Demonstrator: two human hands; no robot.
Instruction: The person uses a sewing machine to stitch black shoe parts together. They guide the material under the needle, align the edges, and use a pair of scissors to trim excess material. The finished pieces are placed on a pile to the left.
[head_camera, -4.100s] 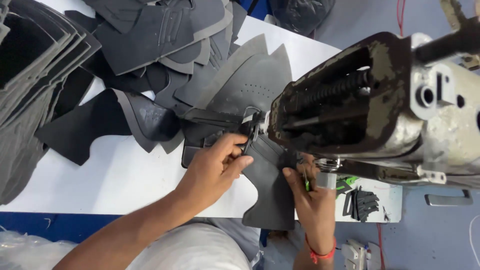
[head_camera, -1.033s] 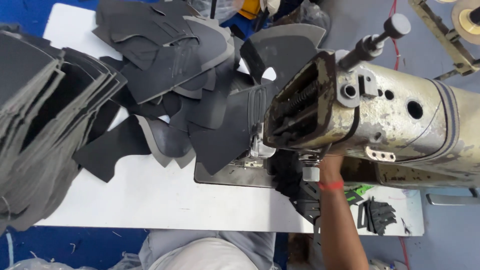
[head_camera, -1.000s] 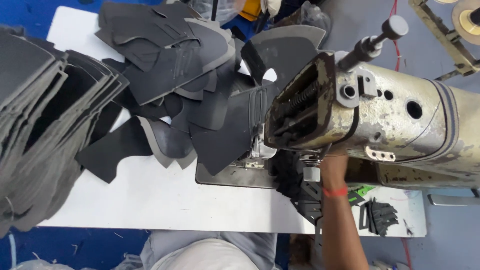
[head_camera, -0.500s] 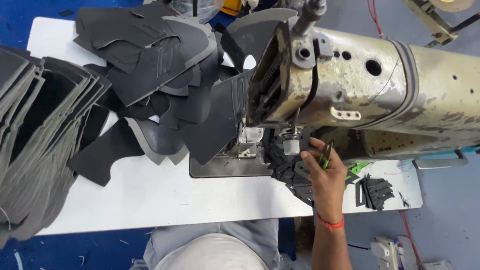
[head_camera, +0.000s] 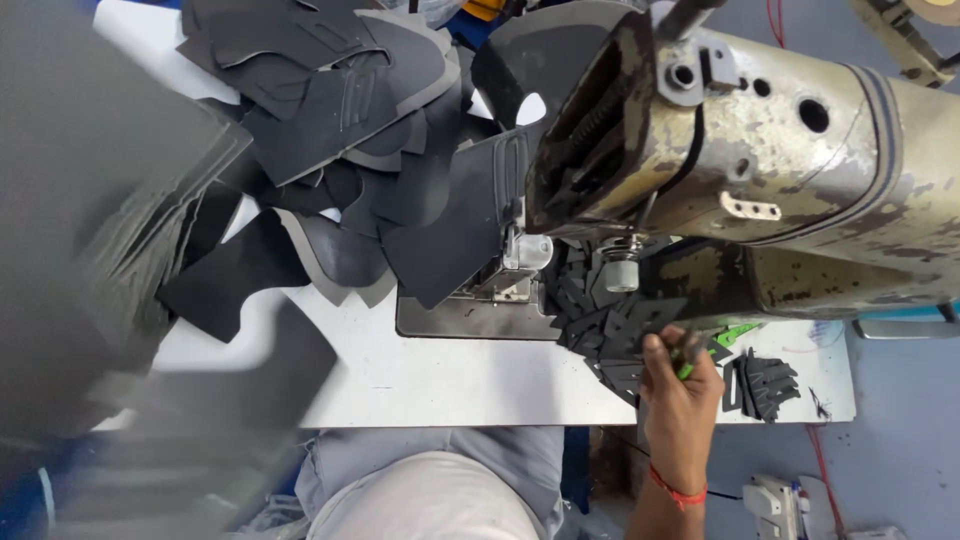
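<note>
Where the table (head_camera: 480, 385) ends, the right hand (head_camera: 678, 385) touches small dark pieces (head_camera: 610, 335).

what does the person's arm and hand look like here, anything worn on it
Only the right hand shows. It is bare, with no glove and no sleeve on the forearm. A thin red thread band circles the wrist. The left hand cannot be made out; a grey blur covers that side of the picture.
</note>
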